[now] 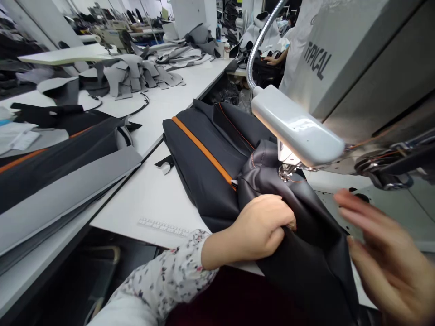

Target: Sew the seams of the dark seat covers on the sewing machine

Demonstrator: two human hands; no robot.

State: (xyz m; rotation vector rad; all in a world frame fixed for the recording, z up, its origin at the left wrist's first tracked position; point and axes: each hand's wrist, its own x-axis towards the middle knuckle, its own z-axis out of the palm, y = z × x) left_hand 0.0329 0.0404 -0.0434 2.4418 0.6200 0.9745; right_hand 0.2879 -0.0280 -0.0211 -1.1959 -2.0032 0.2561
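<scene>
A black leather-like cover with an orange stripe and orange stitching lies bunched on the sewing table. My left hand is closed on a fold of this cover, just in front of the presser foot of the sewing machine. Part of the cover rests against the foot; the needle itself is hard to make out. On the right, my right hand is slightly blurred, fingers stretched out and apart, beside the cover's right edge. Nothing shows in it.
A white lamp on a flexible metal neck hangs over the stitching spot. Left, grey strips and black-and-orange pieces lie on another table. Grey cut pieces are heaped behind. Another person's hand shows at the back.
</scene>
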